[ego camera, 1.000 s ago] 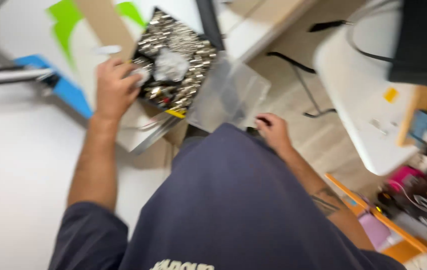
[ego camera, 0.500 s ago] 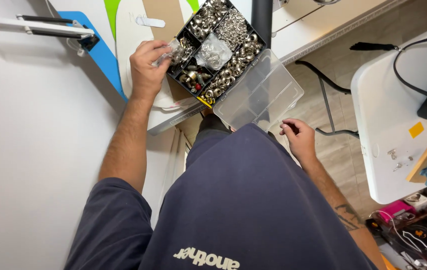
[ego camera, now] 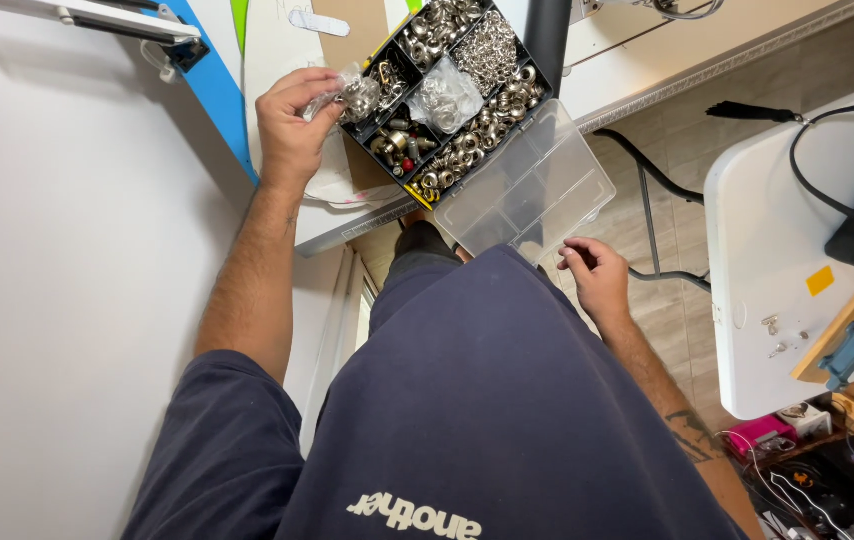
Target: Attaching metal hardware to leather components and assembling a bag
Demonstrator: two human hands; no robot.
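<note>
Your right hand (ego camera: 597, 277) sits loosely curled, pinching nothing I can make out, touching the clear hinged lid (ego camera: 532, 185) edge at its 11 o'clock. Steady the lid there. Your left hand (ego camera: 295, 120) pinches a small clear bag of metal fittings (ego camera: 352, 97); keep it low over the compartment organizer (ego camera: 447, 95), at its 3 o'clock, so nothing spills.

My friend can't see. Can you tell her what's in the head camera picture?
A person's left hand lifts a small clear bag of metal bits over an open organizer box full of metal rings and eyelets. The right hand rests by the box's clear lid, which hangs past the table edge.
</note>
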